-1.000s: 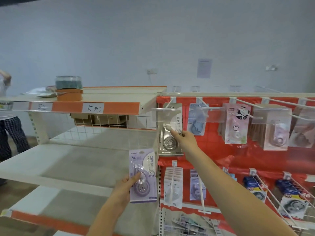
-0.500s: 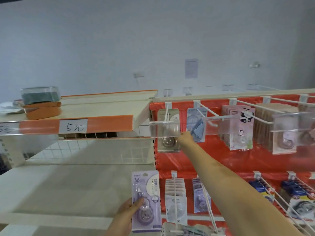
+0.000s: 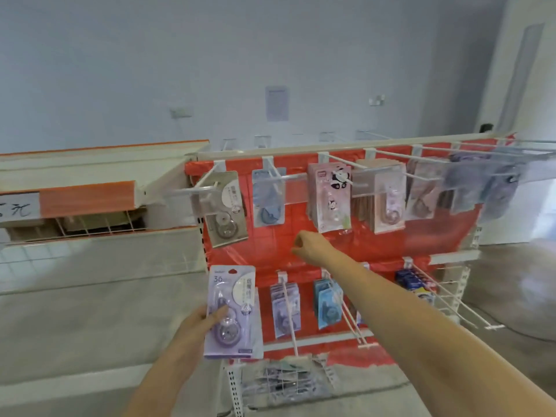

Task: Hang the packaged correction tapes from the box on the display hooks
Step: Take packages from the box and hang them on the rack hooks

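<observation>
1. Left hand [image 3: 198, 325] low centre, thumb across the front of a purple packaged correction tape [image 3: 232, 313], fingers behind it; pack upright, held in front of the lower shelf edge, "36" printed top left.
2. Right hand [image 3: 310, 246] reaches forward in front of the red backboard [image 3: 421, 239], fingers curled in loosely, nothing in them. It sits below the top hook row, not touching any pack.
3. Grey correction tape pack [image 3: 224, 210] hangs on the leftmost top hook [image 3: 207, 180], tilted, lower edge swung right.
4. Next along the top row: blue pack [image 3: 268, 200], then panda-print packs [image 3: 332, 200], pink packs [image 3: 388, 200], then blurred purple packs [image 3: 481, 182] further right.
5. Clear plastic label strips [image 3: 304, 191] cross the front ends of the top hooks.
6. Lower row: purple packs [image 3: 285, 308] and blue packs [image 3: 328, 302] on white hooks, dark blue packs [image 3: 413, 281] to the right.
7. Wire basket [image 3: 285, 383] under the lower row holds loose packs, blurred.
8. Left side: white shelf [image 3: 90, 296] with an orange price strip [image 3: 87, 198] above it and a handwritten label [image 3: 18, 206].
</observation>
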Demonstrator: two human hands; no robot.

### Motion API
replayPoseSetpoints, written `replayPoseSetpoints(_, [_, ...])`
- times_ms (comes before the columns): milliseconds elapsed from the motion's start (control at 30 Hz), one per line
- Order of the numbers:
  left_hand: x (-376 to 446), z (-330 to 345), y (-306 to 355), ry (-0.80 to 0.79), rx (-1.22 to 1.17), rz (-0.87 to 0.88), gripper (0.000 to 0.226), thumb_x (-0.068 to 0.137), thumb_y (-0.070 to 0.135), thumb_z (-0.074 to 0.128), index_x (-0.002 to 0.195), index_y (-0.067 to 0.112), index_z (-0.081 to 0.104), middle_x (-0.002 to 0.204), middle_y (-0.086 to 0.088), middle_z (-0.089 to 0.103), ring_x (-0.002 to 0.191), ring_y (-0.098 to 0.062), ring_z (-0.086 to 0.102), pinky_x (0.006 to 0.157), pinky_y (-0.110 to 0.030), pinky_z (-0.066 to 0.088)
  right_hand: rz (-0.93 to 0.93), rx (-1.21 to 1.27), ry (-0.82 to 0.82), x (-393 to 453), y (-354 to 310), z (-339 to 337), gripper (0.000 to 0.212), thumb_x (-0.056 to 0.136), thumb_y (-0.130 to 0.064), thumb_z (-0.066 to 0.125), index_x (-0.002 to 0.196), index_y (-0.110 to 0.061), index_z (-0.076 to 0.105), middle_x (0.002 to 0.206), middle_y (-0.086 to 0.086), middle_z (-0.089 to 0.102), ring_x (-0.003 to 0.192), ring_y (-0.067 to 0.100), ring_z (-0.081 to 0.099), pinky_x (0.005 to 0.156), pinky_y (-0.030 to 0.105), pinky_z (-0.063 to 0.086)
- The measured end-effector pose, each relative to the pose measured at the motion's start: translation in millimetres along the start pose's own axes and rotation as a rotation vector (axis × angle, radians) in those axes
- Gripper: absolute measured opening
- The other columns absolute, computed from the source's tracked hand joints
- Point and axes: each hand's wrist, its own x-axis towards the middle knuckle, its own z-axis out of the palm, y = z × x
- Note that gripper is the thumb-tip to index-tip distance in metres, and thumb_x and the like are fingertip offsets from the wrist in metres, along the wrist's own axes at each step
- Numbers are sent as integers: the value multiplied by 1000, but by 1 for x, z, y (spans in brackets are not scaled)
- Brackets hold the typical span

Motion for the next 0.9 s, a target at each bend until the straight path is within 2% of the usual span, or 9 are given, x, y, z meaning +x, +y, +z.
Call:
replayPoseSetpoints(67, [-6, 22, 6, -29, 11, 22, 23, 86, 10, 62, 108, 3, 65, 99, -17, 73, 85, -31, 71, 71, -40, 59, -11, -101, -18, -13, 27, -18, 31, 93, -23, 56, 117, -4, 58, 121, 17, 61, 115, 30, 55, 88, 31, 43])
replayPoseSetpoints(133, [-12, 42, 8, -34, 6, 24, 32, 84, 12, 65, 116, 4, 62, 110, -18, 69, 98, -36, 67, 86, -50, 55, -2, -152, -2, -28, 52, -35, 29, 92, -21, 55, 115, -4, 60, 120, 16, 62, 113, 30, 57, 87, 32, 44])
replayPoseSetpoints(200, [-20, 61, 8, -53, 10, 6, 43, 79, 15, 70, 120, 7, 60, 113, -18, 68, 103, -39, 65, 92, -56, 50, 16, -192, 18, -45, 73, -51, 30, 93, -21, 53, 118, -5, 57, 123, 16, 60, 114, 30, 55, 90, 33, 43])
replayPoseSetpoints(400, [-53, 121, -20, -36, 58, -15, 19, 87, 3, 63, 104, 10, 65, 104, -14, 72, 96, -34, 66, 93, -52, 50, 1, -216, -20, -98, 123, -64, 28, 95, -19, 51, 119, -6, 57, 124, 16, 60, 114, 31, 54, 90, 34, 42])
replayPoseSetpoints(500, [-77, 146, -46, -7, 51, -46, 12, 87, 1, 62, 94, 9, 67, 86, -7, 74, 88, -32, 67, 84, -46, 54, -38, -208, -97, -123, 142, -44, 27, 95, -19, 48, 118, -6, 56, 121, 16, 60, 110, 31, 55, 86, 33, 43])
replayPoseSetpoints(600, [-99, 158, -80, -31, 57, -109, 14, 89, 2, 60, 99, 9, 67, 91, -8, 74, 81, -23, 70, 73, -36, 58, -80, -195, -185, -150, 153, -13, 26, 97, -17, 45, 118, -5, 54, 118, 17, 61, 106, 31, 57, 82, 34, 44])
replayPoseSetpoints(733, [-116, 152, -126, -42, 63, -203, 27, 89, 10, 65, 115, 6, 64, 112, -16, 69, 106, -35, 64, 96, -49, 49, -111, -192, -266, -187, 164, 34, 26, 94, -18, 47, 116, -7, 56, 119, 14, 61, 110, 30, 56, 86, 34, 44])
replayPoseSetpoints(867, [-113, 142, -152, 14, 46, -256, 23, 91, 11, 61, 114, 9, 64, 105, -8, 73, 96, -23, 69, 85, -37, 55, -77, -160, -352, -204, 178, 73, 25, 93, -17, 47, 114, -11, 59, 118, 12, 63, 110, 28, 57, 87, 32, 44])
replayPoseSetpoints(900, [-106, 136, -160, 26, 64, -254, 24, 91, 16, 63, 115, 11, 65, 105, -6, 73, 97, -22, 69, 88, -38, 54, -68, -161, -371, -205, 182, 80, 25, 94, -18, 47, 115, -11, 58, 119, 12, 62, 110, 29, 57, 89, 33, 44])
